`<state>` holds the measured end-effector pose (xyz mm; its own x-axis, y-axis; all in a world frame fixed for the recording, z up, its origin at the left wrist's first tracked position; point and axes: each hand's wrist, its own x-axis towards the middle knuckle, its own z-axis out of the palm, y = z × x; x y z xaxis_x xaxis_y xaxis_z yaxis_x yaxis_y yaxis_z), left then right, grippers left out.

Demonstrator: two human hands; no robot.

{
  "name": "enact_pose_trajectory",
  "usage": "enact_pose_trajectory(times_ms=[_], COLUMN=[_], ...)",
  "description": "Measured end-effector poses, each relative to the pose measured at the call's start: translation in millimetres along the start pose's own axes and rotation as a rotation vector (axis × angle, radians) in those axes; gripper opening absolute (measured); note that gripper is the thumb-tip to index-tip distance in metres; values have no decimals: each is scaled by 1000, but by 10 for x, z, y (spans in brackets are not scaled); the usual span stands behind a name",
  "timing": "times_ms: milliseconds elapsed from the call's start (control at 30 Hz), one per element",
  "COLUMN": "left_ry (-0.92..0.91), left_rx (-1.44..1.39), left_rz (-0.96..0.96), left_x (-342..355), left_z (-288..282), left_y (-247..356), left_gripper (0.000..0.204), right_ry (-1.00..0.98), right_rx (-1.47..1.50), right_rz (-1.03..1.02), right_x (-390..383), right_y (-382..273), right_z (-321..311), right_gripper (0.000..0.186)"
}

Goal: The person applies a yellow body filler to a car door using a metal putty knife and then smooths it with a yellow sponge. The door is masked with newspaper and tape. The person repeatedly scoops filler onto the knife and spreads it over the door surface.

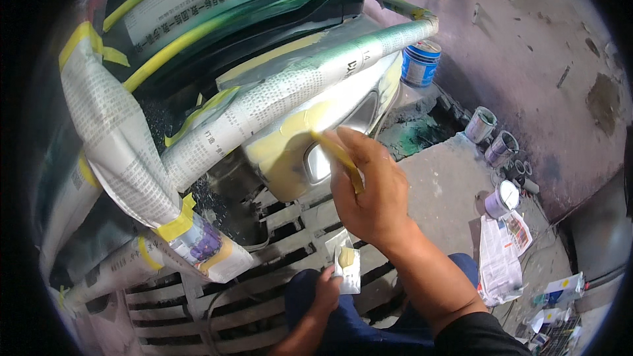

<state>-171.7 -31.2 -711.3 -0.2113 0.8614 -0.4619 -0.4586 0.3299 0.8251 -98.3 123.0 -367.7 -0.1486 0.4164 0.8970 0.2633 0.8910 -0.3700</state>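
My right hand (377, 191) is closed on a yellow flexible spreader (344, 159), whose tip is at the smeared face of a pale vehicle panel (264, 151). Whether the tip touches the panel I cannot tell. Cream-yellow filler (308, 118) lies in patches on the panel, around a shiny rounded recess (319, 161). Lower down, in front of my knees, my left hand (325, 292) grips a small white mixing board (353, 282) by its left edge. A lump of beige filler (346, 258) sits on the board.
Newspaper-wrapped bars (270, 99) bound with yellow tape cross above and left of the panel. A slatted pallet (277, 240) lies beneath. Along the right wall stand a blue can (421, 64), several smaller cans (481, 125) and a white-topped can (502, 199); newspaper (499, 264) lies on the floor.
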Motion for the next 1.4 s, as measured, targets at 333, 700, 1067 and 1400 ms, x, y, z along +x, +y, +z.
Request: enact_pose_trajectory(times_ms=[333, 700, 1067, 1400], left_ry=[13, 1, -200, -182], left_rx=[-10, 53, -618, -725], left_rz=[-28, 141, 80, 157], left_x=[-87, -105, -584, -569], left_z=[83, 150, 891, 1046], left_y=[167, 257, 1716, 1631], left_gripper=[51, 50, 46, 47], right_ry=[134, 15, -34, -168], right_rx=[-109, 289, 503, 493], right_rz=[203, 340, 787, 646], right_x=[182, -248, -1197, -1659], right_y=[316, 12, 205, 34], right_z=[-111, -258, -962, -858], right_gripper=[38, 42, 45, 47])
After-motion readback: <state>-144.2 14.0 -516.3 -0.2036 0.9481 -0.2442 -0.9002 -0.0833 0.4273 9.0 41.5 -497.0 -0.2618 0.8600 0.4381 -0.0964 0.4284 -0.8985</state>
